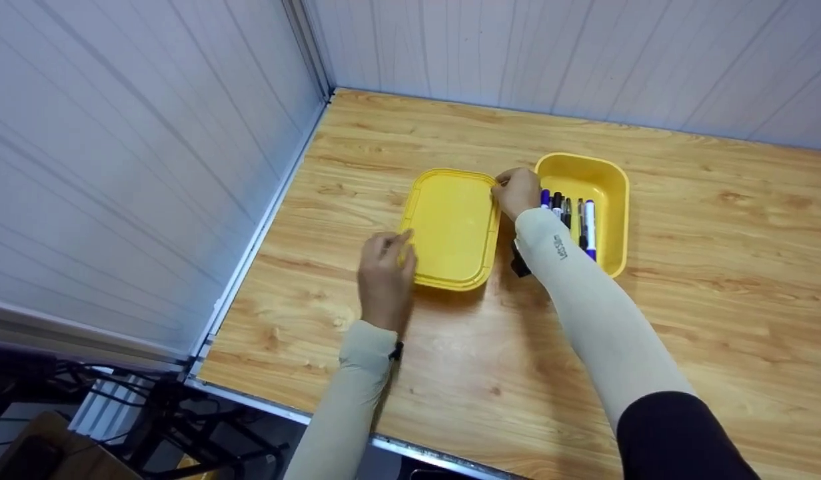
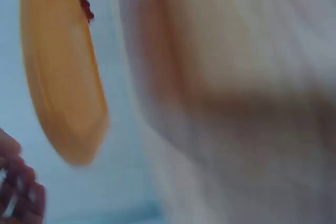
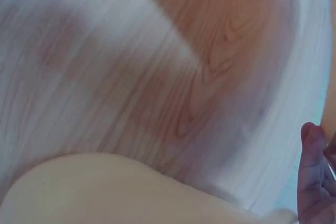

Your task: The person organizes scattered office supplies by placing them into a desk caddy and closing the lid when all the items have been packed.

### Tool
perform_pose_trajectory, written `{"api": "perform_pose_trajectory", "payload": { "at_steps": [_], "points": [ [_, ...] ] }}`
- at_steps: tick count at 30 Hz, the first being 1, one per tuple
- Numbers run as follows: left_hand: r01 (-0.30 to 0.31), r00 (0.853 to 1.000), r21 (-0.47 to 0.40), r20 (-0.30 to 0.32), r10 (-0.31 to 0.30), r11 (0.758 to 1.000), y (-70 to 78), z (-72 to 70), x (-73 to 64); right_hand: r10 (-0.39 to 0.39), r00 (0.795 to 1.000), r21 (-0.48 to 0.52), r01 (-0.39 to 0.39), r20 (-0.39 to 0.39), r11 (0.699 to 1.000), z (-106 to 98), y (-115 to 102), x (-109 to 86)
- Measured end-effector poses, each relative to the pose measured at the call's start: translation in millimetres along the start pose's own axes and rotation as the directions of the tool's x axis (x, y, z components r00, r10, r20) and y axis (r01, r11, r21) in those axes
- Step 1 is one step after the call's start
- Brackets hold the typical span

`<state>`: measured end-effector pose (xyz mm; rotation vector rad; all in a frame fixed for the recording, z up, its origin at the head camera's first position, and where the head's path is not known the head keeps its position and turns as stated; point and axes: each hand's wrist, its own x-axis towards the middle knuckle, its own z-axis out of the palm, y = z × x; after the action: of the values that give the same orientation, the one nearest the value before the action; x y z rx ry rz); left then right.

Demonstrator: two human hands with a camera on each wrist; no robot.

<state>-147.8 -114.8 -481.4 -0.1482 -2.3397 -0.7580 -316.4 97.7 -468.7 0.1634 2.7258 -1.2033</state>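
Observation:
A yellow rectangular lid [image 1: 454, 227] with rounded corners sits between the two hands in the head view. My right hand [image 1: 519, 191] pinches its upper right edge. Beside the lower left edge, my left hand [image 1: 386, 277] has its fingers partly bent and blurred; in the left wrist view, the fingers [image 2: 23, 192] appear apart from the lid [image 2: 65, 77]. Just right of the lid stands a yellow box [image 1: 618, 213], partly covered by the right forearm. Inside it lie several pens and markers, among them a white marker [image 1: 590, 223] with a blue cap.
The wood-grain table [image 1: 730, 280] meets a pale panel wall [image 1: 584, 60] at the back and another panel [image 1: 137, 153] on the left. Cables and dark metal parts [image 1: 184, 427] lie below the table's front left edge.

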Motion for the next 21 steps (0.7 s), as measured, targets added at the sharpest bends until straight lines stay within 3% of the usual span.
{"api": "perform_pose_trajectory", "payload": {
  "at_steps": [2, 5, 10, 12, 15, 21],
  "points": [
    [-0.166, 0.985, 0.011, 0.042, 0.165, 0.986, 17.6, 1.4, 1.0, 0.001, 1.0, 0.007, -0.001, -0.005, 1.0, -2, -2, 1.2],
    [-0.357, 0.924, 0.017, 0.151, 0.351, 0.934, 37.9, 6.7, -0.3, -0.002, 1.0, 0.018, 0.002, -0.018, 1.0, -6, -5, 2.1],
    [-0.547, 0.811, 0.026, 0.262, 0.523, 0.836, 41.8, 20.0, -5.7, 0.011, 1.0, 0.057, -0.01, -0.011, 0.998, -10, -6, 2.2],
    [-0.599, 0.777, 0.042, 0.272, 0.568, 0.8, 37.4, 25.6, -9.4, 0.004, 1.0, 0.06, -0.004, -0.011, 0.998, -10, -4, 2.3],
    [-0.647, 0.744, 0.068, 0.273, 0.61, 0.759, 31.2, 31.8, -14.0, -0.013, 1.0, 0.058, 0.013, -0.012, 0.998, -10, -3, 2.3],
    [-0.687, 0.723, 0.114, 0.21, 0.658, 0.718, 25.9, 37.5, -11.7, -0.031, 0.999, 0.126, 0.036, -0.043, 0.991, -11, -4, 2.7]
  ]
}}
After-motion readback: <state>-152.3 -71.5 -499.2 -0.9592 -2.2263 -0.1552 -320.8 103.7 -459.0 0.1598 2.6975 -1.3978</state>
